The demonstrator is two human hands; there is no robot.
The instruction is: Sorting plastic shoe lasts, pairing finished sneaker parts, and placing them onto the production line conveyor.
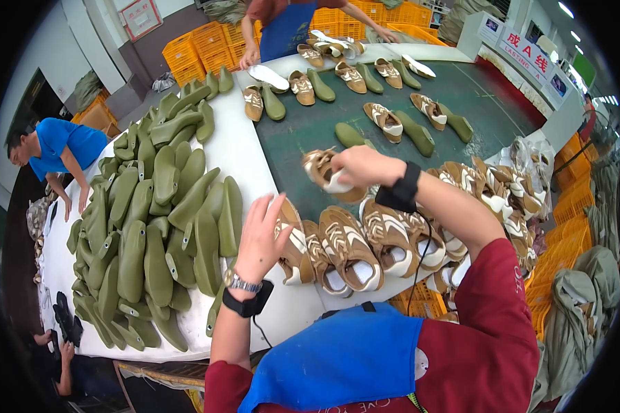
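Head view: the right hand (368,168) grasps one brown-and-white lace-up sneaker (321,172) over the dark-green flat work surface (297,141); the left hand (258,230), empty, has its fingers spread beside a near row of similar sneakers (350,244). Beyond, six upright sneakers (383,121) and seven olive-green, smooth shoe lasts (415,133) are counted. At left, a white tabletop (225,148) bears heaped olive lasts (145,261). Orange plastic crates (186,56) line the room. Overlap prevents counting heap and row; the held sneaker's toe is blurred; the far co-worker (288,26) is cut off.
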